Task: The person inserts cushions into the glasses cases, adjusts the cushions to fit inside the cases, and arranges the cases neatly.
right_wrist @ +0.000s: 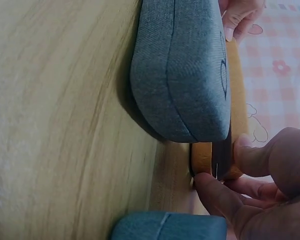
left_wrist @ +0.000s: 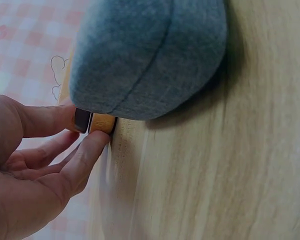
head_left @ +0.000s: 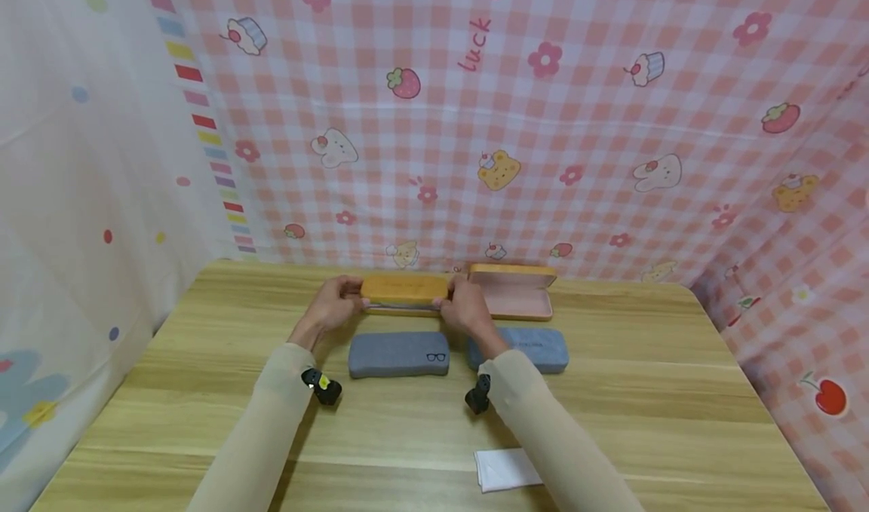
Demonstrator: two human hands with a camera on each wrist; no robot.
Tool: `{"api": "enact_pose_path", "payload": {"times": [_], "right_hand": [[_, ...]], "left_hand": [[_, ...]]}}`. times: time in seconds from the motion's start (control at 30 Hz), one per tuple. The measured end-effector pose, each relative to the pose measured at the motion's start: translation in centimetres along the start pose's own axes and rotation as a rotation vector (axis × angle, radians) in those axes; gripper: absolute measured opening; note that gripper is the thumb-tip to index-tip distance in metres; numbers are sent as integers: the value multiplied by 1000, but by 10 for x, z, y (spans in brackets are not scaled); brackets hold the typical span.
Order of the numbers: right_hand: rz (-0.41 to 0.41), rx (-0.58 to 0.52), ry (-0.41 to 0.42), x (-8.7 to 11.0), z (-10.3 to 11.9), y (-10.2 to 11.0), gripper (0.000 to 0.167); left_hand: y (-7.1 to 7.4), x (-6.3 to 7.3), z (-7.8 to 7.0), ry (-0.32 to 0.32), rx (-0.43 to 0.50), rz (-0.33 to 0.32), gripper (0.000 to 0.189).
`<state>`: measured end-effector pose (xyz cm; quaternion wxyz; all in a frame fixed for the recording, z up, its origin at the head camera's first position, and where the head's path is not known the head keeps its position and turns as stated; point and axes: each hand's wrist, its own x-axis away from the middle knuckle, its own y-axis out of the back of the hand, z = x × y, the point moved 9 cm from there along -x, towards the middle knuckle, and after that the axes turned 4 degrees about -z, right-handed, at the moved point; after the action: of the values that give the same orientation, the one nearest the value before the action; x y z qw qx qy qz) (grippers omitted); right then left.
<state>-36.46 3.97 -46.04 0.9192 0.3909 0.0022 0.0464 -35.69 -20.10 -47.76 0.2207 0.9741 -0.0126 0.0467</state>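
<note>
A yellow-orange glasses case [head_left: 404, 289] lies at the back of the table, its lid slightly raised with a dark gap along the front. My left hand [head_left: 333, 305] holds its left end; in the left wrist view the thumb is at the lid and a fingertip touches the base [left_wrist: 101, 123]. At the other end, my right hand [head_left: 467, 305] pinches the case likewise, thumb on the lid [right_wrist: 238, 107]. The grey glasses case [head_left: 398, 354], closed, stands just in front and covers part of the orange one in both wrist views.
Right of the held case stands another orange glasses case [head_left: 516, 301], wide open with a pale pink lining. A closed blue glasses case [head_left: 539, 349] is partly behind my right wrist. A folded white cloth [head_left: 505, 470] lies near the right forearm. Checked fabric [head_left: 434, 135] hangs behind the table.
</note>
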Motion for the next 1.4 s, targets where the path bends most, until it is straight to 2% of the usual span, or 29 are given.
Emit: {"api": "enact_pose_path", "payload": {"times": [0.27, 0.4, 0.53, 0.7, 0.9, 1.0, 1.13, 1.27, 1.33, 1.4], "right_hand": [[-12, 27, -10, 2, -2, -2, 32], [-13, 20, -31, 2, -6, -3, 31], [-34, 27, -36, 2, -8, -3, 32], [-58, 30, -50, 2, -6, -3, 40], [-7, 4, -90, 3, 0, -6, 61], [27, -20, -91, 4, 2, -3, 65], [88, -33, -53, 5, 4, 2, 63], [126, -73, -10, 10, 3, 9, 82], [134, -92, 15, 14, 2, 14, 91], [133, -110, 26, 19, 0, 21, 89]], "left_hand": [[-3, -1, 1, -4, -8, -23, 45], [-5, -1, 3, 14, -1, -30, 46], [-8, -1, 4, 38, 15, -24, 46], [-9, -1, 4, 38, 38, 1, 48], [-1, 0, 11, 65, 118, 27, 54], [1, 0, 12, 71, 129, 30, 55], [6, 4, 9, 91, 173, 6, 57], [13, 12, 2, 99, 207, -39, 61], [17, 17, -4, 69, 189, -73, 62], [20, 21, -10, 38, 151, -107, 61]]}}
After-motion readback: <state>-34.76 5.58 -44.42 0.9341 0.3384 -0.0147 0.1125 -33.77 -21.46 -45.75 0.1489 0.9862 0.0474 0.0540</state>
